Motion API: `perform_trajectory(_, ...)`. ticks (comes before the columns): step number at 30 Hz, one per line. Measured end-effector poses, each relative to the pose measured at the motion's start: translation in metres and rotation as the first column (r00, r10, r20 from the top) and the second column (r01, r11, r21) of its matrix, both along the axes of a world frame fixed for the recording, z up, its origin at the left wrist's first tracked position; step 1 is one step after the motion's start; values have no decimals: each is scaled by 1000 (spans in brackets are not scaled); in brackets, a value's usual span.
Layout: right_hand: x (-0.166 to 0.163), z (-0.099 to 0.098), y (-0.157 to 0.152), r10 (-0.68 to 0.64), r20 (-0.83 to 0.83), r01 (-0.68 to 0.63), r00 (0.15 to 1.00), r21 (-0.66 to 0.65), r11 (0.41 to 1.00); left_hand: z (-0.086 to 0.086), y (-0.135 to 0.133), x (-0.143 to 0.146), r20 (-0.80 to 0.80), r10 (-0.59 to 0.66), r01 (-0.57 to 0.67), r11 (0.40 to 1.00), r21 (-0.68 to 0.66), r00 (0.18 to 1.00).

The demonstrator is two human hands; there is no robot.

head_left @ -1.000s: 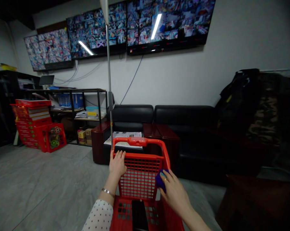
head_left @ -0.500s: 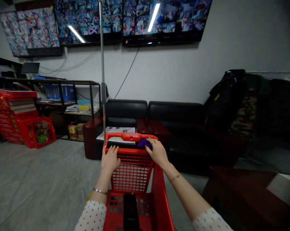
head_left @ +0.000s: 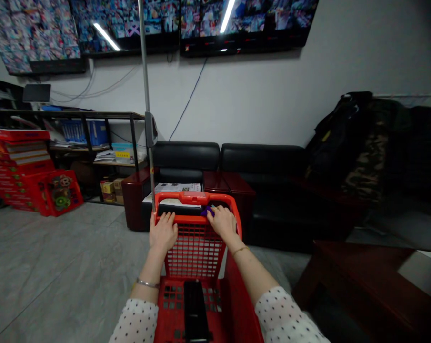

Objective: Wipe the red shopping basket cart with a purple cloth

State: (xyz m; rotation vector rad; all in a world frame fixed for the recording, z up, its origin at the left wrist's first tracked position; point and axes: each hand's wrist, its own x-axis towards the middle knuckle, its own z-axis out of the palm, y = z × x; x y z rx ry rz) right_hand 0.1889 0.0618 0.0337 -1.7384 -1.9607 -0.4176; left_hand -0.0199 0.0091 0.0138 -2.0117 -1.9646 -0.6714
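Note:
A red plastic shopping cart (head_left: 195, 245) with a grid end wall stands in front of me, its loop handle (head_left: 194, 197) at the far end. My left hand (head_left: 164, 232) grips the left corner of the cart's top rail, fingers bent over it. In my right hand (head_left: 223, 222) is a bunched purple cloth (head_left: 207, 211), pressed to the rail just below the handle toward the right. Part of the cloth is hidden under the fingers. On the cart's floor lies a long black object (head_left: 195, 309) whose kind I cannot tell. A metal pole (head_left: 145, 71) rises by the left corner.
Black sofas (head_left: 265, 162) with dark red wooden arms stand behind the cart; newspapers (head_left: 183, 187) lie on one. Red boxes (head_left: 18, 166) and a shelf (head_left: 120, 116) are at left. A dark red table (head_left: 365, 271) is at right, below hung jackets (head_left: 361, 152). Screens (head_left: 244, 28) hang above.
My right hand has moved with the purple cloth down and slightly left, from the handle's right corner to the rail below. My left hand stays on the left corner. The view has tilted slightly down.

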Motion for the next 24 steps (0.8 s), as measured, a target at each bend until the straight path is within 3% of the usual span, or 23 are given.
perform_trajectory(3, -13, -2, -3, -62, -53, 64, 997, 31, 997, -1, 2, 4, 2, -5, 5, 1000, -11, 1000)
perform_trajectory(7, -39, -4, -13, 145, 25, -147, 989, 78, 986, -1, 3, 5, -15, -12, 12, 1000, -1, 1000)
perform_trajectory(10, -26, -6, -13, 221, 76, -227, 972, 90, 970, -1, 2, 2, -17, -5, 5, 1000, 10, 1000)
perform_trajectory(13, -5, -10, -9, 114, 19, -115, 993, 109, 987, 0, 1, 3, -13, -9, 9, 1000, 1, 1000)
perform_trajectory(16, -17, -12, -9, 17, -53, -11, 998, 115, 993, 2, 1, 6, -6, -6, 6, 999, -32, 1000)
perform_trajectory(21, -65, -9, -18, 213, 29, -215, 977, 99, 972, 2, 0, 6, -24, -7, 6, 999, -37, 1000)
perform_trajectory(24, -49, -7, -16, 235, 66, -240, 970, 79, 968, 0, -1, 3, -36, 1, -1, 1000, -12, 999)
